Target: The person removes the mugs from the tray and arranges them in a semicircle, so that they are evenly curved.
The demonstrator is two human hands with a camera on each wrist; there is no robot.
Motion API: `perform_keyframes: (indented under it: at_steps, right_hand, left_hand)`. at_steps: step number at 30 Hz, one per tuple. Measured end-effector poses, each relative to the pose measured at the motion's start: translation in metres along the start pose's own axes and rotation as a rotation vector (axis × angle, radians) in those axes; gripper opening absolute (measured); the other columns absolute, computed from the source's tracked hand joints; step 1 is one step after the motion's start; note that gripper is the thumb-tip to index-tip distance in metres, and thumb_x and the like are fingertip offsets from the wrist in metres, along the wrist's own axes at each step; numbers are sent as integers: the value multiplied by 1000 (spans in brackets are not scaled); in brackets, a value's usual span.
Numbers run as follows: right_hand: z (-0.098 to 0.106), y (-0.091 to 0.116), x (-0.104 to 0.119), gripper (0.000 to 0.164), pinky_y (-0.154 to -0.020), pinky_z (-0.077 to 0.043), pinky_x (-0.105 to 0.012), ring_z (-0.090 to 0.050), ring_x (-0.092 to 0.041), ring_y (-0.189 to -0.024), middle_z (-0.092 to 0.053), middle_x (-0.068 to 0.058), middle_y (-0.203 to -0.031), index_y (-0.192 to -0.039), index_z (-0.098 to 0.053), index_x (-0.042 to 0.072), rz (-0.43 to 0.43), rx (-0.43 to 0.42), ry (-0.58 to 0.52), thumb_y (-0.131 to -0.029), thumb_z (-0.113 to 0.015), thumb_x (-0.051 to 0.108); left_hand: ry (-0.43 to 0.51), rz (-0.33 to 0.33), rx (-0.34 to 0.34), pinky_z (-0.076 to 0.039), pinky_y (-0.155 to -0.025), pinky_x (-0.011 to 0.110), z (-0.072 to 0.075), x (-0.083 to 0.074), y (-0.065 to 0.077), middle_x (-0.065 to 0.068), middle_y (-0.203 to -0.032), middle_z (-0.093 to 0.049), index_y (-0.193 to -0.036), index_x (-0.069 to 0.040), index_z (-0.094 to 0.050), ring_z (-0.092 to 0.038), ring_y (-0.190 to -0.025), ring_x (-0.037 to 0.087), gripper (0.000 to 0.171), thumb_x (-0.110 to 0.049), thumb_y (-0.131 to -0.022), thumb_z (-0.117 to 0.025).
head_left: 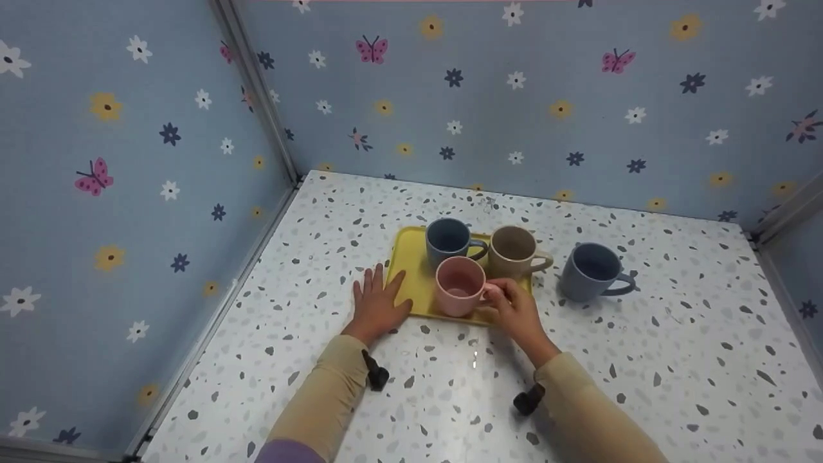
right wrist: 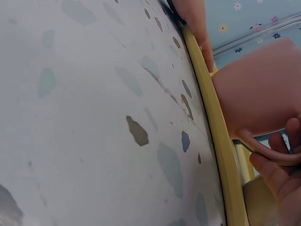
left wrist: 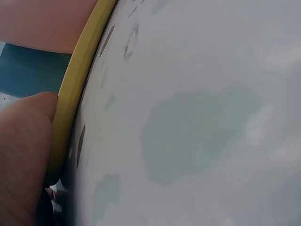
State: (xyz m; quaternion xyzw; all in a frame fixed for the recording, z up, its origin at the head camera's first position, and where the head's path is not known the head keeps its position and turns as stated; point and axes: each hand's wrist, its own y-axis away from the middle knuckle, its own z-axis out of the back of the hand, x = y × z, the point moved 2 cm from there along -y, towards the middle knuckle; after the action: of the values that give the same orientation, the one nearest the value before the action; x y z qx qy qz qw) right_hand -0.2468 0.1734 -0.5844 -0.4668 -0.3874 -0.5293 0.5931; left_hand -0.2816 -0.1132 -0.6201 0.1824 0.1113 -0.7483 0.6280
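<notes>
A pink mug (head_left: 459,289) stands upright at the front of a yellow tray (head_left: 416,292), its handle pointing right. My right hand (head_left: 519,316) pinches that handle between thumb and fingers; the right wrist view shows the fingers around the pink handle (right wrist: 268,153). At the tray's left edge, my left hand (head_left: 379,308) lies with fingers spread, its thumb touching the tray's front left corner. In the left wrist view the thumb (left wrist: 28,136) rests against the yellow rim (left wrist: 77,80). Behind the pink mug on the tray are a dark blue mug (head_left: 448,239) and a beige mug (head_left: 512,249).
A grey-blue mug (head_left: 588,273) stands on the speckled white table (head_left: 321,257) right of the tray, handle pointing right. Patterned blue panels (head_left: 482,96) rise behind the table and at both sides.
</notes>
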Motion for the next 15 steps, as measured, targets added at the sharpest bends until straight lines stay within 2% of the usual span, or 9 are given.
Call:
perform_keyframes:
  at_steps: [10, 15]
  right_hand:
    - [1, 3, -6, 22, -88, -59, -40, -70, -31, -99, -68, -16, -107, -113, -65, -2, -21, -10, -73, -101, -57, 15]
    - [2, 4, -8, 26, -88, -58, -36, -70, -30, -99, -68, -15, -106, -114, -65, -1, -46, -45, -102, -101, -57, 19]
  left_hand:
    - [24, -13, -62, 3, -120, 63, -9, 4, 1, 21, -167, -13, -157, -25, -39, -2, -154, 43, 67, -50, -96, -49]
    - [31, -26, -94, 2, -120, 63, -7, 4, 1, 21, -166, -16, -156, -24, -42, -4, -153, 44, 65, -48, -96, -50]
